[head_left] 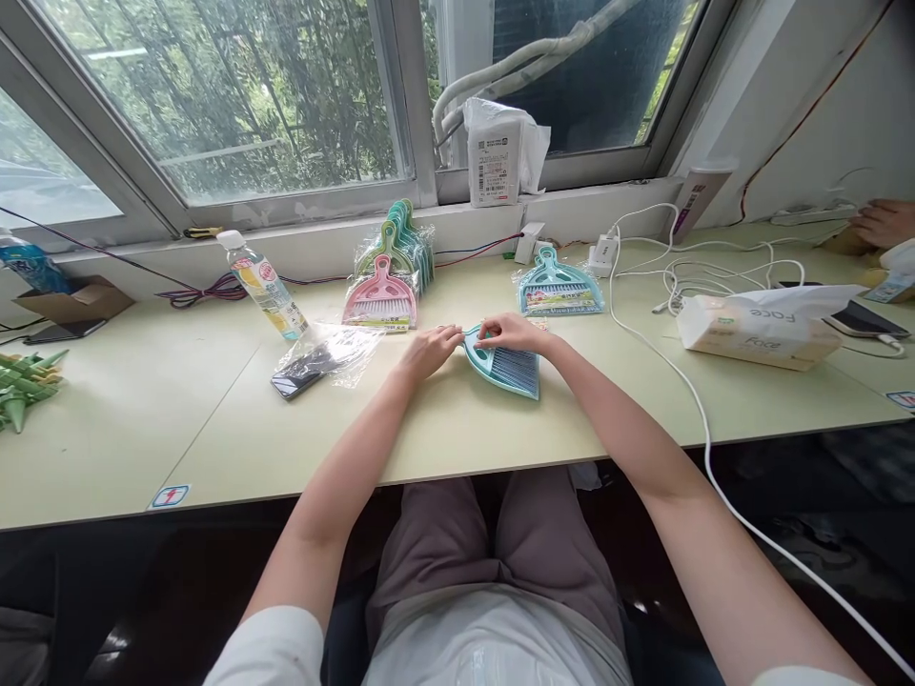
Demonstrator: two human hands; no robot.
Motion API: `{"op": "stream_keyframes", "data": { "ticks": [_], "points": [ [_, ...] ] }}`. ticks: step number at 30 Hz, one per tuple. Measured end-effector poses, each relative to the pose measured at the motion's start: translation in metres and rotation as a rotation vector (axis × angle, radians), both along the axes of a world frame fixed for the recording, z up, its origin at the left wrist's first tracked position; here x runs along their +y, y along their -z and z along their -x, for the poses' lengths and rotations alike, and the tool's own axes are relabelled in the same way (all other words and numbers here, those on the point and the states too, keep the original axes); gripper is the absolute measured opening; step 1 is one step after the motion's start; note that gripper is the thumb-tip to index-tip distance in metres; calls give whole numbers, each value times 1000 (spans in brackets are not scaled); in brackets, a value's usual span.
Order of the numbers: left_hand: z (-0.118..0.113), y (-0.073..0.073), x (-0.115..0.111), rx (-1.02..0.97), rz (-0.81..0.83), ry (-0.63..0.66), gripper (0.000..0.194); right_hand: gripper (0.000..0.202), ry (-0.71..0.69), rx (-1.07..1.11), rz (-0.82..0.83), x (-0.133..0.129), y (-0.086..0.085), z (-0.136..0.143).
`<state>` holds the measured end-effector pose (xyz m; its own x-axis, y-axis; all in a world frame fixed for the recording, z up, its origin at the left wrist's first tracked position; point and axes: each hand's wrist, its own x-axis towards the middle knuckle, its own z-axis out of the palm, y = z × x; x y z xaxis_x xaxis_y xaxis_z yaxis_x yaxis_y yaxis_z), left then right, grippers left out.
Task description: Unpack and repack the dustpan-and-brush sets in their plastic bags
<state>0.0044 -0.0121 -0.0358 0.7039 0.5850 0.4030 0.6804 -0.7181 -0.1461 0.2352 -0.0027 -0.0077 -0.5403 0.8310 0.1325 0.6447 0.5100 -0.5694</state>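
A blue-green dustpan with a brush set in it (513, 372) lies on the pale green table in front of me, its handle pointing left. My left hand (432, 351) is at the handle end, fingers together around its tip. My right hand (509, 333) reaches over the upper edge, thumb and forefinger pinched on the brush near its handle. Behind them, a wrapped blue dustpan set (560, 286) lies to the right. A wrapped pink set (382, 297) lies to the left, in front of a stack of wrapped green sets (404, 238).
Left of the hands are a phone (298, 374), clear plastic wrap (347, 351) and a bottle (263, 286). A tissue pack (759, 329) and white cables (707, 276) are at the right. Another person's hand (884, 223) shows at the far right.
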Motion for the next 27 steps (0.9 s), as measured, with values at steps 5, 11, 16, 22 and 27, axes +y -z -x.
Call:
{"op": "stream_keyframes", "data": {
  "ticks": [5,11,16,22,27],
  "points": [
    [-3,-3,-3,-34,70,-23,30,46,-10,3,-6,2,0,-2],
    [-5,-5,-4,15,68,-61,31,44,0,-1,-16,3,1,-2],
    [-5,-1,-2,81,42,-85,30,43,-2,17,24,2,2,-3],
    [1,4,3,-45,61,-33,32,45,24,-8,-40,5,6,-2],
    [-2,-9,-6,-334,86,15,32,51,89,93,-132,4,7,10]
  ]
}}
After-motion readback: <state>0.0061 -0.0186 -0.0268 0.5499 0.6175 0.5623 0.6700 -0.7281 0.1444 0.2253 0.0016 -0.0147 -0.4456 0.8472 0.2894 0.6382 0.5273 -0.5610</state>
